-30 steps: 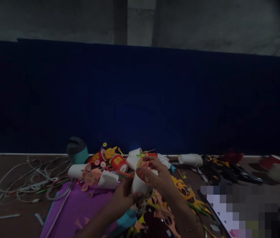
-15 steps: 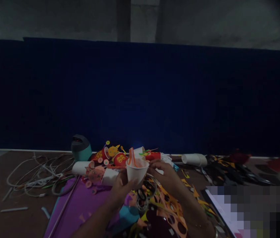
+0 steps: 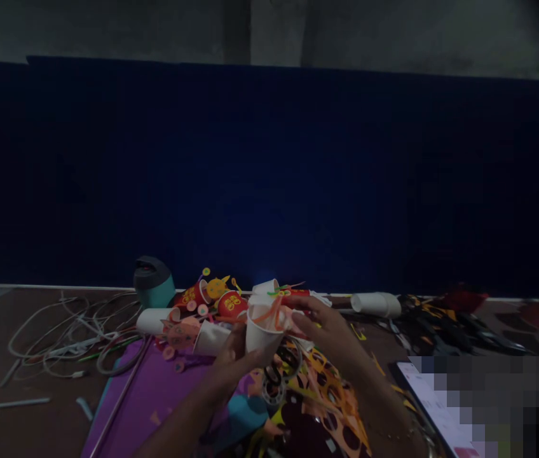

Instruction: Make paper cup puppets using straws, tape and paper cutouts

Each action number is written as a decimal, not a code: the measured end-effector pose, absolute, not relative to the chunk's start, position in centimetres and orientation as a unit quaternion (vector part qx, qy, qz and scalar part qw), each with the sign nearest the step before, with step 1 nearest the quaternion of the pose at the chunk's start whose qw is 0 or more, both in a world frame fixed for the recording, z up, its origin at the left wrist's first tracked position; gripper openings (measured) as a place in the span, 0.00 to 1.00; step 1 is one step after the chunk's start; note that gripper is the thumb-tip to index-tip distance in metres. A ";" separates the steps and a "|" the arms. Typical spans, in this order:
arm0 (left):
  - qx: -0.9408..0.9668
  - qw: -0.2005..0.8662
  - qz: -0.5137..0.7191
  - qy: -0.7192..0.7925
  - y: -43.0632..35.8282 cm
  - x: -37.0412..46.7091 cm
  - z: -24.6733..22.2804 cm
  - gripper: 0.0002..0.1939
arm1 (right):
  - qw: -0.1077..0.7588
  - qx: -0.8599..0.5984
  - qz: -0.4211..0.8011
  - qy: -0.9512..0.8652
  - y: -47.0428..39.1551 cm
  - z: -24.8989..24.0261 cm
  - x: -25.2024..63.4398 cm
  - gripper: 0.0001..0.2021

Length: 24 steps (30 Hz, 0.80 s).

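A white paper cup (image 3: pixel 260 336) is held in my left hand (image 3: pixel 235 356), its fingers wrapped round the side and its mouth tipped a little toward me. Thin orange strips (image 3: pixel 270 315) curve across the mouth of the cup. At the cup's right rim, my right hand (image 3: pixel 320 324) has its bent fingers closed at the ends of these strips; the exact fingertip contact is dim. Below the cup lie scissors (image 3: pixel 274 385) with dark handles and a roll of clear tape (image 3: pixel 293 357), partly covered by my hands.
Red decorated cups (image 3: pixel 232 305) and a white cup with a pink paper cutout (image 3: pixel 186 334) lie behind and left. Tangled white cables (image 3: pixel 60 334), a teal-and-grey device (image 3: pixel 154 283), purple sheets (image 3: pixel 131 394), cut-out paper scraps (image 3: pixel 341 394), stacked white cups (image 3: pixel 375 304) and a phone (image 3: pixel 429 397) surround my hands.
The orange strips, upright in the cup before, now bend over toward my right hand. My right hand has moved in over the rim, and the cup has tipped slightly.
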<state>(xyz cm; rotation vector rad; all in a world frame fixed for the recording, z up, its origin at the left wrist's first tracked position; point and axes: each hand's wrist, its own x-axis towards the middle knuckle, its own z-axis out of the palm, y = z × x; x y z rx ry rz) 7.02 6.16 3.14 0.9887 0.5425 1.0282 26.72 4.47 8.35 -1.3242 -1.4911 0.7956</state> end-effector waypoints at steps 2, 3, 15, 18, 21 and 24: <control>0.473 0.732 0.435 0.227 6.1 6.9 2.9 0.32 | 0.476 -0.527 0.343 -0.615 4.5 8.5 26.1 0.15; 0.482 0.738 0.417 0.222 6.0 6.9 2.7 0.31 | 0.475 -0.518 0.350 -0.619 4.5 8.5 25.8 0.13; 0.521 0.757 0.351 0.178 5.7 7.0 2.3 0.30 | 0.481 -0.504 0.371 -0.615 4.3 8.6 24.7 0.02; 0.517 0.752 0.366 0.180 5.6 7.2 3.1 0.31 | 0.451 -0.507 0.395 -0.619 3.9 9.2 25.1 0.10; 0.512 0.745 0.386 0.184 5.2 7.4 4.0 0.34 | 0.418 -0.489 0.426 -0.637 3.3 9.7 25.2 0.26; 0.495 0.751 0.395 0.187 5.1 7.5 4.3 0.37 | 0.395 -0.494 0.417 -0.653 2.9 10.0 25.1 0.23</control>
